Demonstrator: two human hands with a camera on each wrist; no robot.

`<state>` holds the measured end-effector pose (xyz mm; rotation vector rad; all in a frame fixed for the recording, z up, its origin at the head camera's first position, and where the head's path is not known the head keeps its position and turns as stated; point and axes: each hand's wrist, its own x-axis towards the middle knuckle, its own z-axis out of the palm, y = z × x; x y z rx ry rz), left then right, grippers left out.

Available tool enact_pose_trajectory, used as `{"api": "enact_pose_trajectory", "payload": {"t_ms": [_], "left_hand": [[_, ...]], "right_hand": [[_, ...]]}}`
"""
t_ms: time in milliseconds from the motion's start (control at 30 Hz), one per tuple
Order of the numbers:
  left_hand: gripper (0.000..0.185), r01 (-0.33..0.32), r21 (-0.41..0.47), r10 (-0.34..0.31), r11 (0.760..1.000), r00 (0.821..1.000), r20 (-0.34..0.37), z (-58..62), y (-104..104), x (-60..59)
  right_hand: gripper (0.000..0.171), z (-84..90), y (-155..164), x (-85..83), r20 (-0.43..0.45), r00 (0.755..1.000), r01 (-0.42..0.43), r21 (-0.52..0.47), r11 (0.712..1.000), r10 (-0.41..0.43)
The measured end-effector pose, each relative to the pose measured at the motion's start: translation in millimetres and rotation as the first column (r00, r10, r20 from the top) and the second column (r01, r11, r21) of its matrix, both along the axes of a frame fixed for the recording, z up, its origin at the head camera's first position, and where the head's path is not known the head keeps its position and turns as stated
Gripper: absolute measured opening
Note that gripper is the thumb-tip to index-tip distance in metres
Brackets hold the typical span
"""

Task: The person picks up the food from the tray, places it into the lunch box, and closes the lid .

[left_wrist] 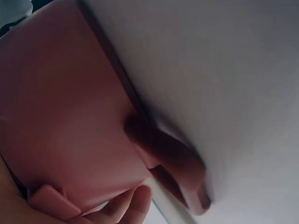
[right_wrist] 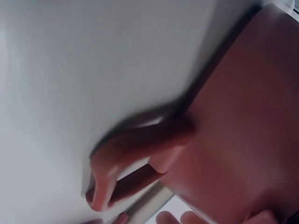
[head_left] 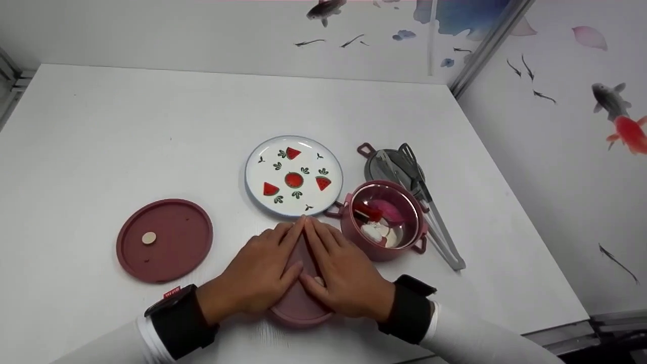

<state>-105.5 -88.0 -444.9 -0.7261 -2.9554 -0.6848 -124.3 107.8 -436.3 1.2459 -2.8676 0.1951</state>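
Observation:
In the head view, both hands lie on a pink lidded pot (head_left: pixel 303 306) at the front of the table, their fingertips meeting at its far side. My left hand (head_left: pixel 263 270) covers the left part of the lid and my right hand (head_left: pixel 351 275) the right part, fingers mostly straight. A pale knob (head_left: pixel 319 281) peeks out by the right thumb. The left wrist view has the pot's smooth pink side wall (left_wrist: pixel 70 107), a looped handle (left_wrist: pixel 177 158) and a small tab (left_wrist: pixel 53 203). In the right wrist view, another looped handle (right_wrist: pixel 135 149) stands out near the table surface.
A maroon lid (head_left: pixel 172 253) with a pale knob lies at left. Behind the hands is a white plate (head_left: pixel 303 164) with watermelon pictures. At right stands an uncovered pink pot (head_left: pixel 376 253) holding small items, beside a small dark pan (head_left: pixel 374 169) and grey tongs (head_left: pixel 445 240).

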Motion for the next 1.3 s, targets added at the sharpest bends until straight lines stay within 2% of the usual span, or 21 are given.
{"api": "enact_pose_trajectory", "payload": {"t_ms": [100, 200, 300, 467, 667, 900, 1000, 1167, 1233, 1300], "left_hand": [[0.065, -0.004, 0.003, 0.004, 1.0, 0.999, 0.041, -0.5, 1.9, -1.3], [0.065, -0.013, 0.008, 0.012, 1.0, 0.998, 0.066, -0.5, 3.4, -2.7], [0.066, -0.014, -0.026, 0.015, 1.0, 0.999, 0.05, 0.9, 3.9, -3.4], [0.066, -0.012, -0.118, 0.011, 0.993, 1.0, -0.011, 5.1, 5.4, -3.7], [0.068, -0.022, -0.149, 0.023, 0.989, 1.0, 0.008, 7.0, 7.8, -3.9], [0.068, -0.03, -0.112, 0.027, 0.993, 0.999, -0.024, 1.9, 8.8, -3.0], [0.069, -0.034, -0.102, 0.035, 0.994, 0.999, 0.008, 4.2, 7.1, -3.2], [0.069, -0.031, -0.069, 0.038, 0.997, 0.995, 0.096, 20.3, -12.3, -5.9], [0.065, -0.065, -0.061, 0.07, 0.996, 0.995, 0.069, 29.6, -32.6, -11.9], [0.059, -0.132, -0.066, 0.133, 0.989, 0.991, 0.013, 37.0, -62.1, -20.4]], "right_hand": [[0.073, 0.1, 0.7, 1.5, 0.001, 1.0, 0.013, 0.026, 1.0, -0.013], [0.074, -0.4, 2.2, 0.9, 0.043, 0.999, 0.013, 0.018, 1.0, -0.014], [0.077, -1.1, 3.8, -1.7, 0.093, 0.996, 0.002, -0.018, 1.0, -0.001], [0.082, 1.2, 5.8, -8.0, 0.123, 0.992, -0.021, -0.053, 0.998, 0.028], [0.086, 0.3, 7.1, -11.3, 0.191, 0.981, -0.009, -0.073, 0.997, 0.023], [0.083, -3.0, 8.7, -8.6, 0.146, 0.989, -0.014, -0.041, 0.999, 0.019], [0.082, -2.3, 7.5, -8.7, 0.148, 0.989, -0.007, -0.049, 0.999, 0.014], [0.082, -2.1, 5.6, -7.9, 0.19, 0.982, 0.005, -0.061, 0.998, 0.007], [0.082, -1.7, 5.8, -8.1, 0.191, 0.982, 0.003, -0.073, 0.997, 0.011], [0.083, -1.0, 6.3, -8.6, 0.18, 0.984, 0.008, -0.081, 0.997, 0.007]]}}
